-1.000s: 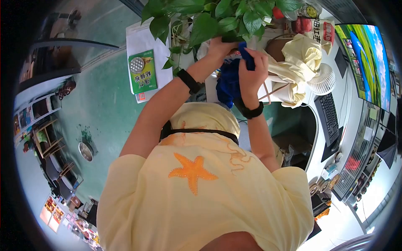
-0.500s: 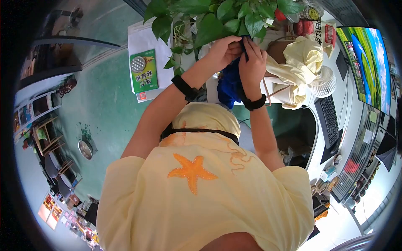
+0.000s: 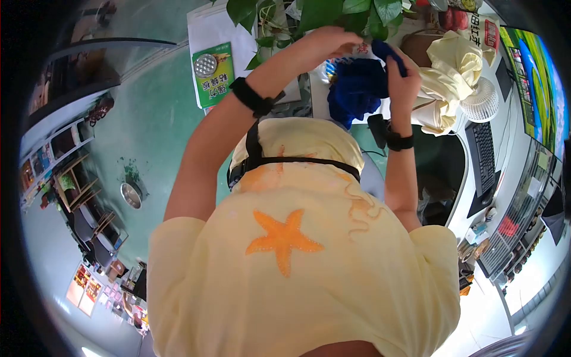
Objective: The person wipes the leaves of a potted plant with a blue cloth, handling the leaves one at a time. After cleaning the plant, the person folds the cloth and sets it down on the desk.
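Observation:
In the head view my right hand (image 3: 404, 83) is closed on a folded dark blue cloth (image 3: 386, 53), which sticks up over the fingers. Just left of it, my left hand (image 3: 340, 43) stretches its fingers towards the cloth, apart from it. Below both hands a crumpled bundle of brighter blue fabric (image 3: 360, 86) lies at the table's near edge, partly overlapped by the held cloth. Each wrist wears a black band. Green plant leaves (image 3: 324, 13) hang right beyond the left hand.
A green box (image 3: 213, 80) with a round metal piece on top lies on white paper at left. Right of my hands are a pale yellow cloth (image 3: 452, 71), a white fan (image 3: 479, 101), a keyboard (image 3: 480, 154) and a monitor (image 3: 538, 83). A metal bowl (image 3: 131, 195) stands on the floor.
My hands, together on the dark blue cloth before, have separated. The left has let go and shifted up; the right has moved right with the cloth. The view has shifted too.

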Demonstrator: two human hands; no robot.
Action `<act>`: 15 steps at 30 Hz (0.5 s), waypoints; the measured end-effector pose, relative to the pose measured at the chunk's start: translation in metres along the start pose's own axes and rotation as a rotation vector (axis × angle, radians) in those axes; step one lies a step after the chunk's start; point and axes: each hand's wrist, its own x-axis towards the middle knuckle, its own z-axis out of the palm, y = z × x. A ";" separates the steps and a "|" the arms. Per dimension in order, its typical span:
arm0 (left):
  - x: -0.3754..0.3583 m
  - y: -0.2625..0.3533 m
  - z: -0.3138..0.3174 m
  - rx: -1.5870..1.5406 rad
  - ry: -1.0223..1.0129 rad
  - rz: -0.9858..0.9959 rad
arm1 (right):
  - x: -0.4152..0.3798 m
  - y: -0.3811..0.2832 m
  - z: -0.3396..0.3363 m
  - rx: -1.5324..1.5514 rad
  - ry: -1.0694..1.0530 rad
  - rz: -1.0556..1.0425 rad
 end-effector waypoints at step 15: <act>-0.066 -0.059 -0.024 0.937 -0.441 0.046 | 0.007 -0.034 0.009 0.290 0.070 0.113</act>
